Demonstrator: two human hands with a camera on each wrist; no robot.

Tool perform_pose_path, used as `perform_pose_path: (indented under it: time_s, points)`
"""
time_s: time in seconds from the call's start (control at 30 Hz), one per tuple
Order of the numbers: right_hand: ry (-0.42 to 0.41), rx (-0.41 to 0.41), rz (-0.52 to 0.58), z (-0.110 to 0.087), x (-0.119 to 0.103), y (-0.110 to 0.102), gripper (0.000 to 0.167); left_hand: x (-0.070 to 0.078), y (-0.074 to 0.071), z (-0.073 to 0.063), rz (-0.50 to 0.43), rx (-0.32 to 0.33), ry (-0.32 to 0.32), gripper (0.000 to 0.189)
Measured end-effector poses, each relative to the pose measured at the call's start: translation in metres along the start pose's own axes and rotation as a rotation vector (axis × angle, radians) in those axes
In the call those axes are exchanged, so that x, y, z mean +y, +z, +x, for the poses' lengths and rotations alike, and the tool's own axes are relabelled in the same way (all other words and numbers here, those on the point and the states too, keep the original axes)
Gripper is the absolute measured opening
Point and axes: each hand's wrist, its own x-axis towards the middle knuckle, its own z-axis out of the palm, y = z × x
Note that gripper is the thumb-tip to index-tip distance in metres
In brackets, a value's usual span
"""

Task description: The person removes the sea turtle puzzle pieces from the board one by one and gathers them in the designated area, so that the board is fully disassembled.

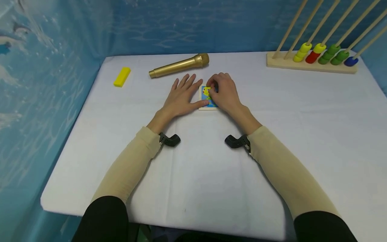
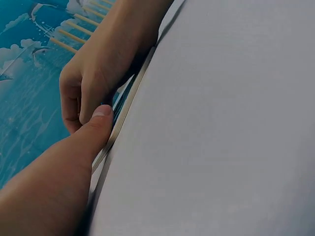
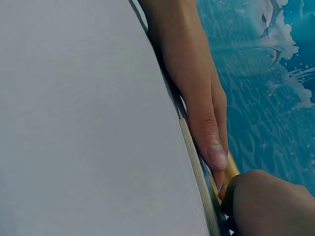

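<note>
A small wooden-framed picture board (image 1: 204, 97) lies on the table between the hands, with a yellow spotted cartoon animal on blue. My left hand (image 1: 181, 97) rests palm down at its left side, fingers spread, its thumb (image 2: 102, 112) lying over the near left part of the picture. Over the right half sits my right hand (image 1: 225, 92), fingers curled, thumb and index fingertips close together at the picture. That hand hides the board's right side; I cannot tell whether a piece is pinched there. The board's pale edge (image 3: 194, 167) shows low against the cloth in the right wrist view.
Behind the left hand lies a gold microphone (image 1: 178, 66). A yellow block (image 1: 122, 77) is at the far left. A wooden bead rack (image 1: 311, 66) with upright rods and coloured beads stands at the back right. White cloth (image 1: 193, 174) covers the table; a blue sea-patterned curtain (image 1: 169, 27) hangs behind.
</note>
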Motion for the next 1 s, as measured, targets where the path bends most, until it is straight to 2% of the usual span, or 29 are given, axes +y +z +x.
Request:
perform_pose_path:
  time_s: [0.2,0.5,1.0]
  points:
    - [-0.004,-0.053,-0.051,0.002,-0.004,0.0,0.016,0.005,0.001,0.001,0.004,-0.003,0.0,0.092]
    - [0.034,-0.042,-0.048,-0.001,-0.007,0.0,0.018,0.012,0.001,0.004,0.007,-0.012,0.008,0.092]
    - [-0.009,-0.021,-0.115,-0.001,-0.009,0.0,0.015,0.012,-0.002,0.003,0.011,-0.016,0.009,0.091]
